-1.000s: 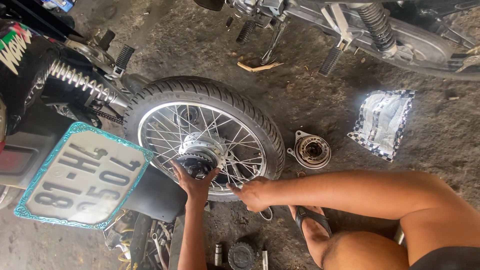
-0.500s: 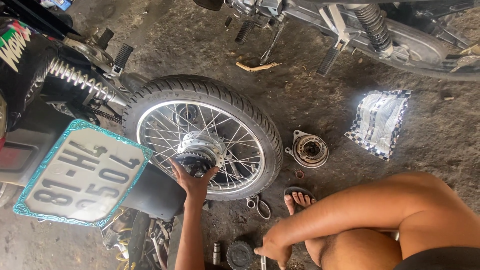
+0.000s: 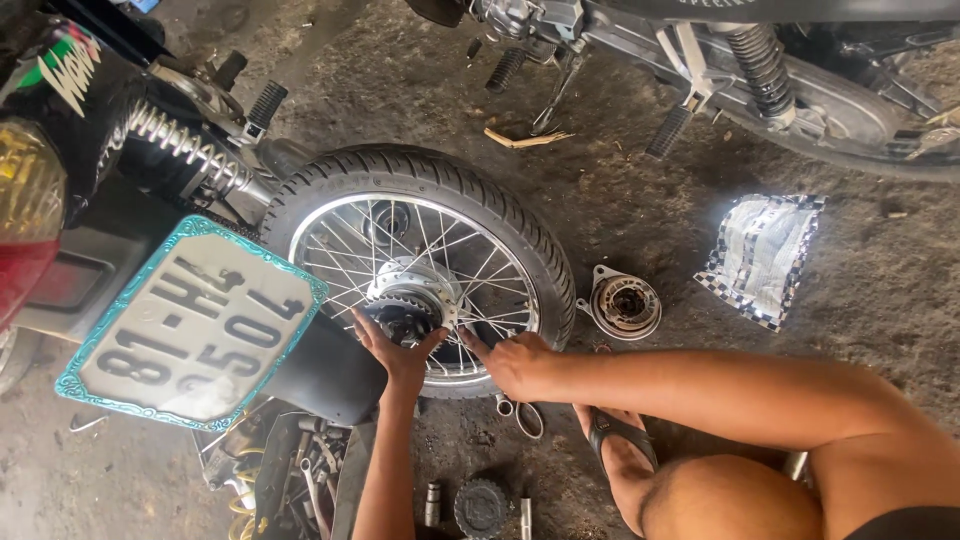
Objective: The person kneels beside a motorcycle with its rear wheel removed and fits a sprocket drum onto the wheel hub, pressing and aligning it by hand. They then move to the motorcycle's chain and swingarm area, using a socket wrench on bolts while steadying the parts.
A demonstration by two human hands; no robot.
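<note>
**Spoked wheel worked by hand on workshop floor**

Black-tyred rear wheel [image 3: 420, 265] with chrome spokes, upright behind a motorcycle. Left hand [image 3: 398, 352] cupped open against hub [image 3: 410, 300]; right hand [image 3: 515, 360] spread on lower spokes. Teal-edged white number plate [image 3: 190, 325] at left; checkered silver packet [image 3: 765, 255] lying right.

Bare concrete floor [image 3: 420, 90], grey, dusty, oil-stained, fills the frame. Daylight from the right; upper right and right edge look brighter, lower left darker. Second motorcycle [image 3: 760, 60] parked along the top edge. Crumpled checkered plastic bag [image 3: 762, 255] lies at right of centre. Scrap of wood [image 3: 525, 137] at upper centre. No walls or windows visible.
</note>
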